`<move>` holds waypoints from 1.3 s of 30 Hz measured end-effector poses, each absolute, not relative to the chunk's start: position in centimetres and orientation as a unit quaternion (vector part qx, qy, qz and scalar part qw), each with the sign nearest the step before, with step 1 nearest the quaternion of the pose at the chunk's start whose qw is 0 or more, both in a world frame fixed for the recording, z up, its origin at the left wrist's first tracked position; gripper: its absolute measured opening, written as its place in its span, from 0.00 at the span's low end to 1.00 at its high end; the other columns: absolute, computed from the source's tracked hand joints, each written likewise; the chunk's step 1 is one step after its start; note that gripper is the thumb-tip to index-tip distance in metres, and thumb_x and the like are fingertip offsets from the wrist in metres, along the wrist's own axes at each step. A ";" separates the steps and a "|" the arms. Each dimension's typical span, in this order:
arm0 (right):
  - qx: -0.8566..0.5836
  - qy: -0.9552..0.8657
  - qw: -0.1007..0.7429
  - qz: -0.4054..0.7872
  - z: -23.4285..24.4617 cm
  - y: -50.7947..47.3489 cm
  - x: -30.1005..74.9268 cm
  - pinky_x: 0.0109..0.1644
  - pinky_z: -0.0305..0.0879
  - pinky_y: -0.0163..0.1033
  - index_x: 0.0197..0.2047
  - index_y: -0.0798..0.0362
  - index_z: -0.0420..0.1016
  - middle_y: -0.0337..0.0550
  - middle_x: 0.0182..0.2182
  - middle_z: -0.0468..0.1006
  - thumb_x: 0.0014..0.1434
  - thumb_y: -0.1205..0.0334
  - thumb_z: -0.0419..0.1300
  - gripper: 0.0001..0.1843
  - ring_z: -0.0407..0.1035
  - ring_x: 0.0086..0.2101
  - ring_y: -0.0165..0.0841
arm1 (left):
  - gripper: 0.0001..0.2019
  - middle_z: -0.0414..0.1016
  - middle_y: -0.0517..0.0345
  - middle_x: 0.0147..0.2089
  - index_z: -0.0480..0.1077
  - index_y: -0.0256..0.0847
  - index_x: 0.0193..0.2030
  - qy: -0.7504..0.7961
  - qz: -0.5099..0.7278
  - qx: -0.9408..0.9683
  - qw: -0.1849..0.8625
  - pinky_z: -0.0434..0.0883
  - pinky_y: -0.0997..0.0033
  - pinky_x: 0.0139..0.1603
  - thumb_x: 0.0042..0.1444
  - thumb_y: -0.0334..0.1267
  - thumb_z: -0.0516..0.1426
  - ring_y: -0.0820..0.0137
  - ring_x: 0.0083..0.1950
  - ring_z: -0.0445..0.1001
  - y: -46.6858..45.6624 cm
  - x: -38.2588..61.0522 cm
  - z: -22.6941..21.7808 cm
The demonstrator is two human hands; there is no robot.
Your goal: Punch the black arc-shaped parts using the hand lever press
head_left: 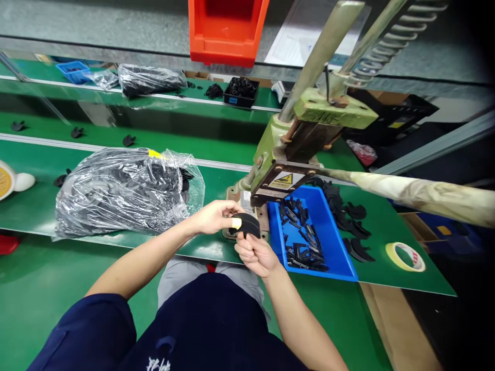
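Observation:
A curved black plastic part [249, 225] is held between my two hands, just in front of the base of a green hand press [273, 149]. My left hand [218, 216] grips its left end, with something yellow around the thumb tip. Fingers of my right hand [257, 252] pinch its lower edge. Right of the press, a blue bin [340, 247] holds many small black parts [305, 237]. To the left lies a clear plastic bag [124, 193] full of dark parts.
Loose curved black parts [350, 219] and a roll of yellow tape [405, 257] lie right of the bin. The press's wrapped lever [417, 193] reaches out to the right. An orange bin [228, 31] hangs overhead. Several black pieces [129, 140] rest on the green strip behind the bench.

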State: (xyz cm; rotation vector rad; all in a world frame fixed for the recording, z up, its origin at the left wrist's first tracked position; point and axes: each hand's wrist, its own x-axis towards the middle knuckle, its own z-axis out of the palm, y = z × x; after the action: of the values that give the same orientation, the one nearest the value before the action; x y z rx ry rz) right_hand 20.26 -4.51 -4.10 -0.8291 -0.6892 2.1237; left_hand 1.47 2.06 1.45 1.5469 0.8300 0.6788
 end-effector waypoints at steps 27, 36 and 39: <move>-0.670 -0.711 0.125 0.170 -9.9 2.3 37.2 0.61 0.64 0.61 0.53 0.54 0.76 0.62 0.54 0.74 0.53 0.53 0.58 0.26 0.70 0.54 0.53 | 0.10 0.81 0.49 0.47 0.77 0.42 0.46 0.326 0.400 0.848 0.118 0.75 0.63 0.54 0.62 0.29 0.56 0.64 0.51 0.78 3.1 -3.4 -3.0; -0.607 -0.781 0.054 0.136 -10.4 2.9 37.7 0.43 0.74 0.45 0.36 0.47 0.79 0.48 0.31 0.80 0.58 0.58 0.52 0.13 0.77 0.34 0.40 | 0.11 0.73 0.61 0.30 0.70 0.35 0.37 0.652 0.579 0.239 0.428 0.75 0.72 0.41 0.49 0.20 0.63 0.74 0.32 0.75 21.2 -4.8 -3.5; -0.610 -0.779 0.038 0.135 -10.0 2.9 37.9 0.38 0.74 0.43 0.33 0.48 0.76 0.46 0.29 0.80 0.61 0.56 0.49 0.15 0.77 0.31 0.39 | 0.09 0.73 0.60 0.31 0.70 0.35 0.38 0.615 0.642 0.029 0.457 0.75 0.74 0.38 0.53 0.21 0.63 0.73 0.32 0.76 27.2 -6.5 -3.6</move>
State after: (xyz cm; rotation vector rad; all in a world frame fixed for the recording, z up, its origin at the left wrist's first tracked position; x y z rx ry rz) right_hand 37.91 2.87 -10.04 -1.8725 -2.3910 0.4152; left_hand -6.50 27.24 -3.55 0.0723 1.5159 1.5816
